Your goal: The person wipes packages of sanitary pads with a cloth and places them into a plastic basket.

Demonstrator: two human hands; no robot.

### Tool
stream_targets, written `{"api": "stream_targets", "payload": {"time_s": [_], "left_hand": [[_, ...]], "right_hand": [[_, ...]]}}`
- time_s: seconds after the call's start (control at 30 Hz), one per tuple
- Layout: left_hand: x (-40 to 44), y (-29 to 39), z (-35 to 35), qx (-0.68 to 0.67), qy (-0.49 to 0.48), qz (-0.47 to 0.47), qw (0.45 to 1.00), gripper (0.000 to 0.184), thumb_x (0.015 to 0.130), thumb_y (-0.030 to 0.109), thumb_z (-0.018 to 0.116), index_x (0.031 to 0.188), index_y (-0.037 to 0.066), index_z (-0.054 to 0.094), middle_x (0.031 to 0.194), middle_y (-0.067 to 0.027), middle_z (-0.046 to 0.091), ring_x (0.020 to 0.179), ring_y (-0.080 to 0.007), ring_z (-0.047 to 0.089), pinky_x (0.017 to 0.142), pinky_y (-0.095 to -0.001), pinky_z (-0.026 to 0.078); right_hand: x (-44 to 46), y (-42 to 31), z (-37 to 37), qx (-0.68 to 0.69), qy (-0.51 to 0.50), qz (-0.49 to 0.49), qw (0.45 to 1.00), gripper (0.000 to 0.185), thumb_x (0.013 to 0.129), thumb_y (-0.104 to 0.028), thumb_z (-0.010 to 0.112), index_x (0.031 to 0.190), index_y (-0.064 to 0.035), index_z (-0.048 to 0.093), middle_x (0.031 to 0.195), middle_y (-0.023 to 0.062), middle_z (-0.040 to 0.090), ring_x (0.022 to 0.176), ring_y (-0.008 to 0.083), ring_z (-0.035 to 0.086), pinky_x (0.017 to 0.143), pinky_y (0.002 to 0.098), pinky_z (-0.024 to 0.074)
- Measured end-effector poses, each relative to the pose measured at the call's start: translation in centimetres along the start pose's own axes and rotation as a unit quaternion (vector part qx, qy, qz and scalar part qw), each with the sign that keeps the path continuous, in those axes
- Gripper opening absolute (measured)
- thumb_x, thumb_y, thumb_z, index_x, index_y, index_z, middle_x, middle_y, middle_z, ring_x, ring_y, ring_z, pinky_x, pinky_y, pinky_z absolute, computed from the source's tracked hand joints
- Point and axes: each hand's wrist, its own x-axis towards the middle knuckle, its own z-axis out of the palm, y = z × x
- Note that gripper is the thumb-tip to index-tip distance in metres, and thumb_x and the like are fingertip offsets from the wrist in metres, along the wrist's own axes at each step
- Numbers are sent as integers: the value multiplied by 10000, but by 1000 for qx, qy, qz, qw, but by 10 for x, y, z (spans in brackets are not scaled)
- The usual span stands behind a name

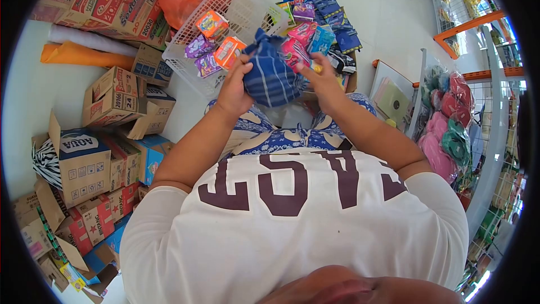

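Observation:
A blue cloth with pale stripes (pixel 273 76) is bunched up in front of my lap. My left hand (pixel 235 87) grips its left side, thumb toward me. My right hand (pixel 324 81) is closed at the cloth's right side, its thumb on a bright pink packet (pixel 294 53); the cloth partly covers what lies under that hand. Just beyond are another pink packet (pixel 302 32) and a light blue packet (pixel 322 38). Orange packets (pixel 229 52) and purple packets (pixel 199 47) lie in a white plastic basket (pixel 185 36) near my left hand.
Dark blue sachet strips (pixel 323 0) hang over a cardboard box (pixel 353 81) at the right. Several cartons (pixel 84 163) are piled on the left. An orange plastic bag (pixel 180 5) sits behind the basket. Wire shelving (pixel 495 107) and bagged colourful goods (pixel 444 124) stand on the right.

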Motion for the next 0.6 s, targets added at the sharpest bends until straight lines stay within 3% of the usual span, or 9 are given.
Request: {"api": "stream_targets", "payload": {"time_s": [0.07,0.1,0.2,0.23,0.3,0.37,0.43,0.53,0.6], "left_hand": [[-8,1,16,-144,-51,-114,982,203,930,143,465,1103,91,558,1077,-83,634,1017,-206,625,925,-377,503],[-14,8,32,-122,-32,-147,981,193,932,135,469,1095,83,558,1020,-71,625,969,-192,621,917,-372,495],[4,-19,-5,89,-13,-82,993,238,905,168,541,1119,65,563,1008,-80,628,935,-186,614,890,-378,490],[9,-25,-13,244,19,3,970,321,881,175,603,1176,69,534,1078,-96,600,944,-197,593,853,-402,485],[9,-31,-18,314,108,57,941,350,885,168,610,1207,75,510,1129,-103,575,965,-205,585,857,-404,483],[3,-30,-11,381,193,110,898,382,888,162,617,1237,81,487,1181,-110,550,986,-213,576,860,-406,481],[-13,-9,33,105,174,-205,958,431,924,192,586,1318,106,436,1296,-105,493,1086,-255,557,906,-427,469],[-6,-25,30,-63,61,-224,971,428,975,258,523,1363,106,423,1241,-101,578,1163,-259,559,949,-423,473],[-1,-29,27,-60,45,-181,981,424,982,275,510,1363,106,434,1264,-96,576,1205,-244,534,977,-430,449]], "right_hand": [[-11,-23,-1,346,-239,197,886,605,853,-302,726,1356,-101,456,1477,139,320,1321,292,370,1029,434,383],[-10,-23,-2,423,-307,205,827,565,907,-272,672,1374,-76,423,1406,114,438,1250,248,472,1004,402,417],[2,-5,-1,370,-346,217,834,507,944,-223,620,1378,-67,409,1302,90,549,1115,199,575,942,357,463],[7,2,1,371,-346,218,834,507,944,-223,620,1378,-67,409,1302,90,549,1115,199,575,942,357,463],[14,10,4,327,-149,167,918,411,969,-220,585,1334,-70,471,1202,77,610,1019,179,612,891,312,484],[13,9,7,311,-74,141,937,385,979,-244,570,1314,-70,494,1199,73,606,1029,172,598,897,314,477],[5,9,14,292,3,114,950,365,989,-269,556,1294,-71,517,1196,70,601,1040,164,584,903,315,470],[-13,10,28,324,-120,92,934,404,1010,-327,508,1318,-66,493,1198,60,592,1060,150,557,942,306,439],[-20,2,28,266,-198,113,937,459,1012,-374,488,1354,-69,460,1214,60,584,1091,144,535,979,307,404]]}}
